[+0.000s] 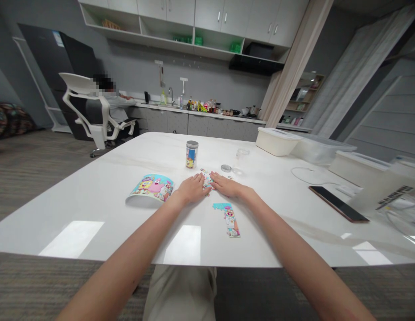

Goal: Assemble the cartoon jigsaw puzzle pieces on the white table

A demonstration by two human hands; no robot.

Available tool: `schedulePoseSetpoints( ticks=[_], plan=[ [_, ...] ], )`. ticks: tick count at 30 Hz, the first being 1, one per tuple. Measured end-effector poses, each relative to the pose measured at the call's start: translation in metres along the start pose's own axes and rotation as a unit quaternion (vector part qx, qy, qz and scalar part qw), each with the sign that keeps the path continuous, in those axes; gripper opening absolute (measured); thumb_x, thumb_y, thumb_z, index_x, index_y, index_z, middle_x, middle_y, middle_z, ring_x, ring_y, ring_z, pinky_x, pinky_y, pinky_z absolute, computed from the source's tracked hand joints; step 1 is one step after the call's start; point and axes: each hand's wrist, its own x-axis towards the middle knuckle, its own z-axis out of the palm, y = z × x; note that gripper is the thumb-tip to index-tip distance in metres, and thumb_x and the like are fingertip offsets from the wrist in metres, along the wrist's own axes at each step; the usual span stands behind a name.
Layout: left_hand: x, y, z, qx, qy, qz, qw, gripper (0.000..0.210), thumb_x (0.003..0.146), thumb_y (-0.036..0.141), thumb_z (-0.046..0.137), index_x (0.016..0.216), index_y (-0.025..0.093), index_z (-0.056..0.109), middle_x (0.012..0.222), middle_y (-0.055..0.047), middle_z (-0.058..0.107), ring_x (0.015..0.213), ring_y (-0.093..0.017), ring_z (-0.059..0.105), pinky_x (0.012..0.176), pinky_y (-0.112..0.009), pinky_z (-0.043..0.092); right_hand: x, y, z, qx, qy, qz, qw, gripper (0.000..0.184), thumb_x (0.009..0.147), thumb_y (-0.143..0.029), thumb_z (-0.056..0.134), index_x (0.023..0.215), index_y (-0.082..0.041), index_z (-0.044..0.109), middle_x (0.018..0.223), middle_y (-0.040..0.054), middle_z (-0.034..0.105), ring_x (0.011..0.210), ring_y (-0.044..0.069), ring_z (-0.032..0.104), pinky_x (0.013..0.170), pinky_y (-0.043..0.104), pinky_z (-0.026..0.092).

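Note:
Loose jigsaw puzzle pieces [207, 179] lie in a small heap on the white table. My left hand [193, 188] rests flat against the heap's left side, fingers stretched out. On the other side my right hand [223, 183] lies flat too, its fingertips touching the pieces. Both palms partly hide the heap. Nearer to me is a joined puzzle section [230, 218], shaped like a corner, with cartoon figures on it. A curved picture sheet [152, 186] with cartoon characters stands bowed left of my left hand.
Behind the heap stand a closed jar [191, 154], a metal lid [226, 168] and a clear jar [241, 160]. A phone [337, 203], a white cable [310, 174] and storage boxes [277, 141] occupy the right side. Another person [115, 107] sits in an office chair far left.

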Motion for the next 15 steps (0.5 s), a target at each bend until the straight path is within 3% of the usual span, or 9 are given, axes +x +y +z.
schedulePoseSetpoints(
  ticks=[7, 12, 15],
  plan=[
    [-0.0009, 0.0032, -0.0047, -0.02, 0.012, 0.045, 0.999, 0.046, 0.093, 0.035, 0.034, 0.127, 0.009, 0.049, 0.135, -0.02, 0.051, 0.129, -0.027, 0.044, 0.105, -0.043, 0.034, 0.0032, -0.0006, 0.0021, -0.004, 0.003, -0.009, 1.0, 0.067, 0.096, -0.05, 0.017, 0.15, -0.009, 0.017, 0.156, 0.0107, 0.01, 0.143, 0.022, 0.008, 0.117, 0.041, 0.01],
    [-0.0005, 0.0022, -0.0043, -0.031, -0.009, -0.017, 0.999, 0.056, 0.094, 0.044, 0.03, 0.13, 0.005, 0.045, 0.139, -0.023, 0.045, 0.13, -0.029, 0.043, 0.104, -0.041, 0.034, 0.0007, 0.0043, 0.0003, 0.012, -0.002, 0.0, 1.0, 0.072, 0.094, -0.056, 0.021, 0.15, -0.01, 0.02, 0.156, 0.0104, 0.012, 0.143, 0.024, 0.009, 0.117, 0.043, 0.01],
    [0.0013, 0.0044, -0.0022, -0.032, -0.004, -0.015, 0.999, 0.054, 0.094, 0.039, 0.031, 0.131, 0.003, 0.045, 0.139, -0.024, 0.044, 0.13, -0.028, 0.042, 0.105, -0.041, 0.034, 0.003, 0.0013, 0.0011, -0.003, 0.003, 0.002, 1.0, 0.073, 0.095, -0.056, 0.018, 0.149, -0.008, 0.02, 0.156, 0.0114, 0.011, 0.143, 0.023, 0.007, 0.117, 0.04, 0.008]
  ],
)
